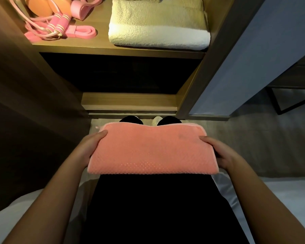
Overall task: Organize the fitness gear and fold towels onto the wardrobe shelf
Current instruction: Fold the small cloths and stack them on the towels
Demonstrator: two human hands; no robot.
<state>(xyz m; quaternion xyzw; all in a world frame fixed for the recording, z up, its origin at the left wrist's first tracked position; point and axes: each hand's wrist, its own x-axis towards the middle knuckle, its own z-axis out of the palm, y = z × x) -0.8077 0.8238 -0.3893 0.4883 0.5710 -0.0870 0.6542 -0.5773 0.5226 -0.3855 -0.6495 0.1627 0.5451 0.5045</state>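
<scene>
Pink towel [152, 149] folded, gripped by left hand [88, 148], right hand [220, 154].

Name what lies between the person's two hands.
A folded pink towel spans the gap; the left hand and right hand grip its ends. The head view shows it.

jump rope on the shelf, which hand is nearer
Left. The left hand grips the left end of the coral towel, below the jump rope; the right hand grips the right end, farther off.
</scene>
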